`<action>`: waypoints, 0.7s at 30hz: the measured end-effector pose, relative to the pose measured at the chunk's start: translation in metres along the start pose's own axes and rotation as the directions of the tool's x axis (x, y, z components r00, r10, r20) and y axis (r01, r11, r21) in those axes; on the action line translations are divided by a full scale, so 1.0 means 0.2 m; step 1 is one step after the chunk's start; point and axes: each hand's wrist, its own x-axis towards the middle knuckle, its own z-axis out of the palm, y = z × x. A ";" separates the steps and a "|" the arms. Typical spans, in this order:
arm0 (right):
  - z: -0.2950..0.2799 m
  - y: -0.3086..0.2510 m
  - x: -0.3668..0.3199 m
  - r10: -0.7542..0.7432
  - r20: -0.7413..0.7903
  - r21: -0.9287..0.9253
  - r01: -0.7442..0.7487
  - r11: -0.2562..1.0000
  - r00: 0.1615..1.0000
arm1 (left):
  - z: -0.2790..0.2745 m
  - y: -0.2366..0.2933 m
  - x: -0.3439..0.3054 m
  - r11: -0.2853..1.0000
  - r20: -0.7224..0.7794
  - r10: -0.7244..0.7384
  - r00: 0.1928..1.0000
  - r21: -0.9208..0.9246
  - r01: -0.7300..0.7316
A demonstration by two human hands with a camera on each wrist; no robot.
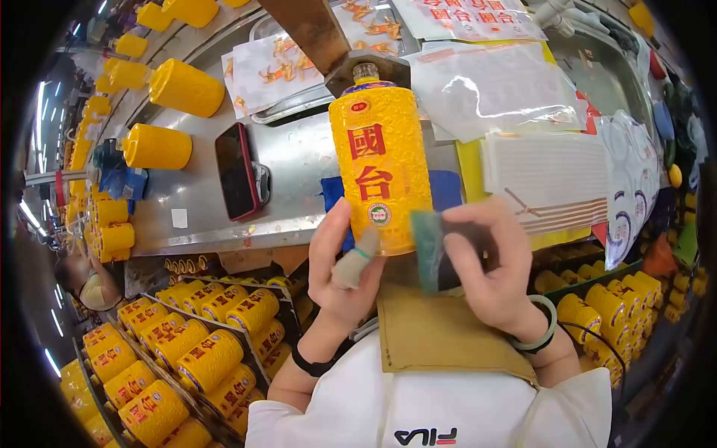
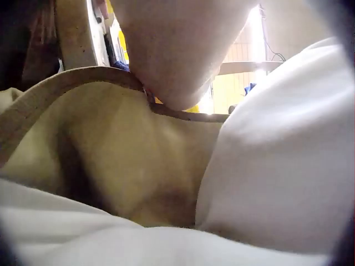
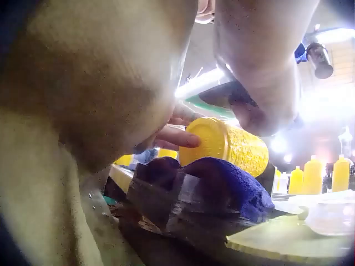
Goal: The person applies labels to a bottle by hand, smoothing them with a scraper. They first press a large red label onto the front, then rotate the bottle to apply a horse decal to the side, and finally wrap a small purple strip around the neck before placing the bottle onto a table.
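Note:
A yellow embossed bottle [image 1: 385, 160] with red characters and a round badge lies across a blue cloth [image 1: 446, 189], its glass neck up against a metal bracket. My left hand [image 1: 345, 276] holds the bottle's base, its thumb covered by a pale finger cot [image 1: 351, 267]. In the right wrist view, fingertips [image 3: 190, 139] of that hand touch the base. My right hand [image 1: 497, 272] pinches a flat dark pad with a green edge [image 1: 427, 250], close beside the bottle's lower right side. The left wrist view shows mostly apron [image 2: 122, 149] and white shirt; the bottle is hidden there.
A phone [image 1: 237, 172] lies on the metal table [image 1: 198, 216] to the left, near several yellow bottles [image 1: 187, 87]. Printed sticker sheets [image 1: 493, 89] and a stack of white strips [image 1: 549, 175] cover the right side. Crates of bottles [image 1: 209, 358] stand below on both sides.

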 end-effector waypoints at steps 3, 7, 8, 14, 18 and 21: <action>0.02 -0.02 -0.01 -0.092 0.111 -0.106 0.104 0.989 0.990 | 0.03 -0.03 0.00 0.964 -0.080 -0.206 0.975 -0.188 0.188; -0.03 0.04 -0.02 0.027 -0.080 -0.206 -0.043 0.978 0.996 | -0.02 0.00 0.05 0.989 -0.020 -0.135 0.991 -0.066 0.133; -0.05 0.04 -0.03 0.127 -0.113 -0.105 -0.139 0.985 0.985 | -0.03 0.03 0.06 0.989 -0.026 -0.136 0.990 -0.069 0.134; 0.00 -0.02 -0.08 0.079 -0.013 -0.072 -0.080 0.994 0.997 | 0.00 0.06 0.06 0.975 -0.056 -0.191 0.980 -0.125 0.183; 0.04 -0.06 -0.07 0.082 0.014 -0.031 -0.082 0.996 0.997 | -0.01 0.07 0.07 0.975 -0.054 -0.187 0.981 -0.133 0.179; 0.07 -0.08 -0.05 0.037 0.047 -0.036 -0.035 0.999 0.998 | -0.01 0.06 0.05 0.973 -0.049 -0.193 0.980 -0.138 0.185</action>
